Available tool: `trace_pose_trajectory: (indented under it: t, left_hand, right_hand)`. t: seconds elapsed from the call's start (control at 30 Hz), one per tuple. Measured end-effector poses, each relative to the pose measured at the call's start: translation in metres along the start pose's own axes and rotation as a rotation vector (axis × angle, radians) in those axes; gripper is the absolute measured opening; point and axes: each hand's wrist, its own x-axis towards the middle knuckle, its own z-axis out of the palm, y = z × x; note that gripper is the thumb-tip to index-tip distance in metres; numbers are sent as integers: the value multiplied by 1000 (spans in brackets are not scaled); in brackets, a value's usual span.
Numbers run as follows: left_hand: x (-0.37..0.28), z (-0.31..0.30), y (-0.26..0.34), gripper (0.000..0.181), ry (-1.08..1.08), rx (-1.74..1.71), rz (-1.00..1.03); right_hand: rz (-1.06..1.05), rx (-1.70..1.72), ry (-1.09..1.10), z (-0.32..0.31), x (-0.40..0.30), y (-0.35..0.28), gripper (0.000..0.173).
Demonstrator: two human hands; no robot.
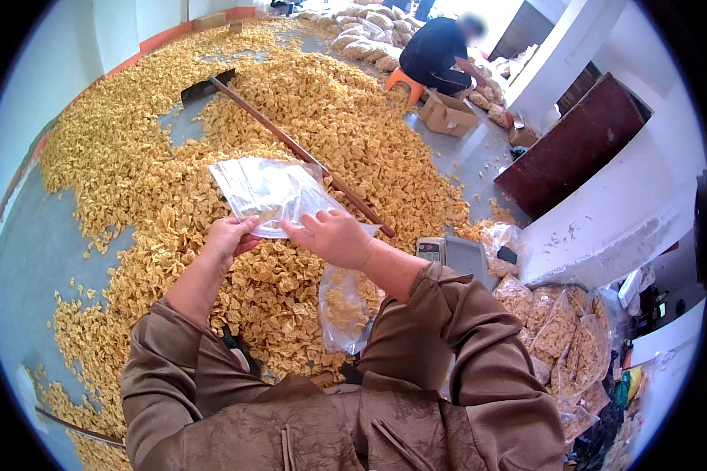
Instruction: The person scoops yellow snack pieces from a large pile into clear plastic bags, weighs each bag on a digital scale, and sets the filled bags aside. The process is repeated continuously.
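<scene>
A clear plastic bag [277, 188] lies flat and shiny in front of me, above the heap of yellow dried chips [277, 294]. My left hand [231, 236] pinches its lower left corner between thumb and fingers. Across the bag's near edge rests my right hand [333, 235], fingers bent; whether they grip the plastic is hard to see. Between my legs, a second clear bag [344, 306] has some chips in it, partly covered by my right arm. Behind the bag in my hands runs the wooden handle [283, 138] of a shovel-like tool with a dark blade [203, 89].
A grey scale [465, 256] stands by my right arm, beside filled clear bags [565, 341]. Farther off, a person [436, 53] sits on an orange stool [405, 82] near a cardboard box [448, 115]. Filled sacks [371, 32] line the back. A dark red board [577, 147] leans at right.
</scene>
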Motion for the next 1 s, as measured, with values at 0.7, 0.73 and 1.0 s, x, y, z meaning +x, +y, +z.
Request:
trace_pose_trajectory:
  t: [0.7, 0.73, 1.0]
  left_hand:
    - [-3, -5, -8, 19, -5, -21, 6]
    - [-4, 0, -12, 20, -23, 21, 19]
    - [-17, 45, -14, 24, -291, 236, 139]
  right_hand:
    - [464, 486, -267, -5, -28, -42, 33]
    - [615, 602, -283, -6, -23, -45, 45]
    - [1145, 1536, -107, 54, -30, -28, 19]
